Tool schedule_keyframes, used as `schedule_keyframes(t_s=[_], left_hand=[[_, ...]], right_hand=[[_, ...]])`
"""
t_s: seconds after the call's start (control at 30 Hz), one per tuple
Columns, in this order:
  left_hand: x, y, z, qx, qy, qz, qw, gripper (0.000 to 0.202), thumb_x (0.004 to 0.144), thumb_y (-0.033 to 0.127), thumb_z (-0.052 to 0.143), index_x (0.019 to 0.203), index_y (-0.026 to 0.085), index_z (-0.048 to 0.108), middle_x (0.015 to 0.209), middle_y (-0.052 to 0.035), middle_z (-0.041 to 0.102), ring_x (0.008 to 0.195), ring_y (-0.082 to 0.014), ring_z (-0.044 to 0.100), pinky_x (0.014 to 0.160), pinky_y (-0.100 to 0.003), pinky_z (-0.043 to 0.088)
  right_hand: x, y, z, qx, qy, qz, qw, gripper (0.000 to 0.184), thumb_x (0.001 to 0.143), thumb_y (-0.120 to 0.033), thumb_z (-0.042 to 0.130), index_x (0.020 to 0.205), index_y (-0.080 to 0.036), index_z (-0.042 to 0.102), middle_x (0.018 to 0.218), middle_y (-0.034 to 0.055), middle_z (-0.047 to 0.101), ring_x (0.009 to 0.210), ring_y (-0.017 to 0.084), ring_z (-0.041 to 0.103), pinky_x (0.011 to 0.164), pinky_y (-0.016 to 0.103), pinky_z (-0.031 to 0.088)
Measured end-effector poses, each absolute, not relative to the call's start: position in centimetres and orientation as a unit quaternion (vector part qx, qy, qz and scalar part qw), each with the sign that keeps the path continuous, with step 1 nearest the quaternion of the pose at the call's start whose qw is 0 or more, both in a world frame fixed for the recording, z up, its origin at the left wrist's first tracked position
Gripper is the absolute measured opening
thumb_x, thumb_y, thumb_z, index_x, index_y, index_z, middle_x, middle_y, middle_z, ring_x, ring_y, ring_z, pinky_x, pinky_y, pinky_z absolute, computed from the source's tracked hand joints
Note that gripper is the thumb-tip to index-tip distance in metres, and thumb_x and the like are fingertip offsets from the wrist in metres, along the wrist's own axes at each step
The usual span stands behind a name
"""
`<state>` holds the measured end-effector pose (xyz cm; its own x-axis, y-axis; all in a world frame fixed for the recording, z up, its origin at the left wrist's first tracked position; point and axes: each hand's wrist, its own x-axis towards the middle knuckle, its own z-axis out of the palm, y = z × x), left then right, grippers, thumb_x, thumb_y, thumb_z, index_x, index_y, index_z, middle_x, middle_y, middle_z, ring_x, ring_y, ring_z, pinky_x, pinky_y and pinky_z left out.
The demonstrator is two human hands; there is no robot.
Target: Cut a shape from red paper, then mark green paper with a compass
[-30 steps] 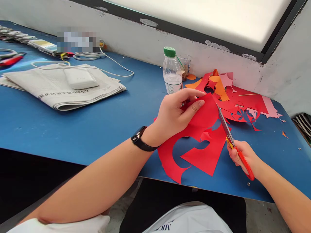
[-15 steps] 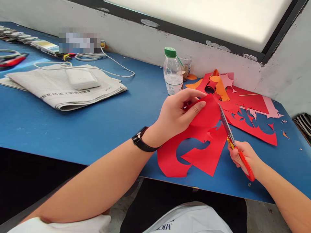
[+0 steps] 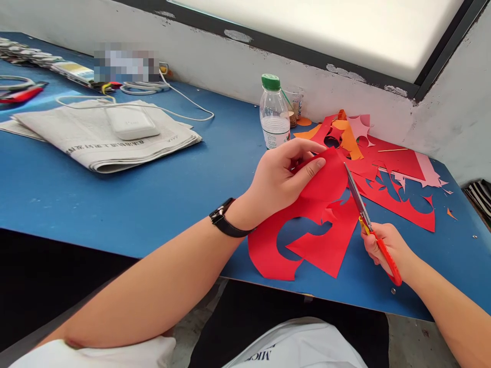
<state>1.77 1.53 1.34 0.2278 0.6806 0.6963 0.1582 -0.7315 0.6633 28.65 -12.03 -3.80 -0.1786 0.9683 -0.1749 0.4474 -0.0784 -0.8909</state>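
Red offcut [image 3: 402, 208] reaches farther across the bench [image 3: 215, 168] than a second ago, probably trimmed free, while left grip [image 3: 282, 179] pinches red paper [image 3: 330, 179] and right grip [image 3: 389, 239] clasps scissors [image 3: 357, 197].

The scissors [image 3: 370, 230] at four o'clock have metal blades [image 3: 356, 194] and glossy plastic handles [image 3: 388, 260]; the red paper [image 3: 326, 181] beside them looks matt.

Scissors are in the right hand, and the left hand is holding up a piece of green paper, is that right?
Not quite: the paper in the left hand is red, not green, as the head view shows. The scissors are in the right hand, as you said.
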Motion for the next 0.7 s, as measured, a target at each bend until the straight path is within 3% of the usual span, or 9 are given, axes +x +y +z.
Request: schedule_keyframes(t_s=[0.7], left_hand=[[1.35,1.55,2.10,0.771,0.301,0.527,0.195,0.023,0.101,0.032,0.068,0.113,0.019,0.081,0.095,-0.0058,0.078,0.071,-0.0146,0.061,0.064,-0.031,0.049]], right_hand=[[28.76,-11.77,-4.11,-0.591,-0.611,0.453,0.269,0.083,0.081,-0.108,0.049,0.072,-0.025,0.046,0.065,-0.0057,0.035,0.054,0.013,0.032,0.045,0.028,0.032]])
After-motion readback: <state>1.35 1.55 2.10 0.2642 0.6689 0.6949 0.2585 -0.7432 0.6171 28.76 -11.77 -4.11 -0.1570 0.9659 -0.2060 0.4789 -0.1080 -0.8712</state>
